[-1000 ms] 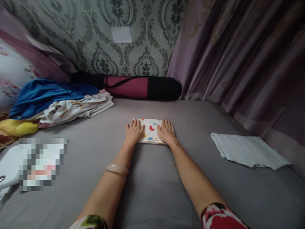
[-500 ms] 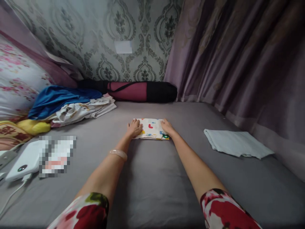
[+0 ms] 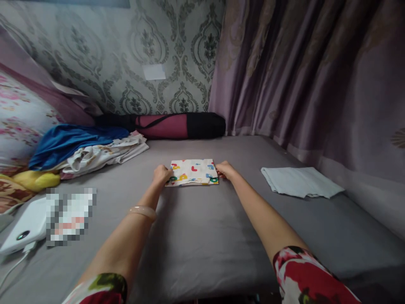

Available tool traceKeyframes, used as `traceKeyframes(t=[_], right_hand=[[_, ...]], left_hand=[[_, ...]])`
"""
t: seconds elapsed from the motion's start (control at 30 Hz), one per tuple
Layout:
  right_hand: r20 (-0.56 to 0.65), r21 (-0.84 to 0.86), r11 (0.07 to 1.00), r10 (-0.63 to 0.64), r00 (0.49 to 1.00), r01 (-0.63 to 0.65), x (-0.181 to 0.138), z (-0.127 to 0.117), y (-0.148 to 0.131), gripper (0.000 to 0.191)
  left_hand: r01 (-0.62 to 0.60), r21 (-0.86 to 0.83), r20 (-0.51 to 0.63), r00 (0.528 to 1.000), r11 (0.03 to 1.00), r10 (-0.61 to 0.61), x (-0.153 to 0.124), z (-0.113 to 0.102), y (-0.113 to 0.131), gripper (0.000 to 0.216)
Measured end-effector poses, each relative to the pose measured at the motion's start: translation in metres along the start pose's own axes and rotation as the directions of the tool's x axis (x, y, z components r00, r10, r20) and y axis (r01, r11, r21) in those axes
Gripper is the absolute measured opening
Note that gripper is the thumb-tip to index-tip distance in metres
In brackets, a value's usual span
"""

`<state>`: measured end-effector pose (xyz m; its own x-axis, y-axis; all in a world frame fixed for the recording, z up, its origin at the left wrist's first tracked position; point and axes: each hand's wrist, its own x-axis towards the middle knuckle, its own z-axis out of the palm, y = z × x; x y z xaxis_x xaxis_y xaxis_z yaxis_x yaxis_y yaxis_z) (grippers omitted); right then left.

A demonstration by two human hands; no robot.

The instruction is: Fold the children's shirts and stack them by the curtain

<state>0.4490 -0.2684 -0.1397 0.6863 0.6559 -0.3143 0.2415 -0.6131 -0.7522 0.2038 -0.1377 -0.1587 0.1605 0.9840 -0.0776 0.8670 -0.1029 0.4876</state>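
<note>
A folded white cloth (image 3: 190, 171) with a colourful print of red, yellow, blue and green shapes lies flat on the grey bed sheet (image 3: 202, 228). At its left edge is my left hand (image 3: 162, 174), fingers curled closed on the border of the cloth. My right hand (image 3: 225, 169) pinches the opposite edge, with its fingertips partly hidden. The folded layers show along the near side of the bundle. A pale bangle (image 3: 143, 212) circles my left forearm.
A pale green folded cloth (image 3: 300, 181) lies to the right. Leftward are blue fabric (image 3: 72, 141), crumpled white clothing (image 3: 107, 152), a yellow item (image 3: 38, 180) and a white power bank (image 3: 30, 223) with a cable. A maroon and black long bag (image 3: 164, 126) rests against the wall.
My hands have shifted from lying on top of the printed cloth outward to its left and right edges, and the fingers have closed there. The camera view has turned slightly right.
</note>
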Motion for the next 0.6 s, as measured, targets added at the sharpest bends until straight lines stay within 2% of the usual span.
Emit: traceKeyframes(t=[0.23, 0.43, 0.6], right_hand=[[-0.027, -0.123, 0.991, -0.054, 0.998, 0.05, 0.005, 0.008, -0.003, 0.006], [0.011, -0.078, 0.996, -0.037, 0.999, 0.038, 0.001, 0.009, -0.009, 0.012], [0.037, -0.033, 0.997, -0.064, 0.997, 0.065, -0.003, 0.01, -0.009, 0.013]], left_hand=[[0.11, -0.018, 0.065, 0.992, 0.994, -0.108, 0.009, -0.004, 0.01, 0.012], [0.192, -0.031, 0.152, 0.971, 0.981, -0.185, 0.015, -0.007, 0.016, 0.013], [0.213, -0.017, 0.156, 0.966, 0.977, -0.208, 0.017, -0.002, 0.02, 0.015]])
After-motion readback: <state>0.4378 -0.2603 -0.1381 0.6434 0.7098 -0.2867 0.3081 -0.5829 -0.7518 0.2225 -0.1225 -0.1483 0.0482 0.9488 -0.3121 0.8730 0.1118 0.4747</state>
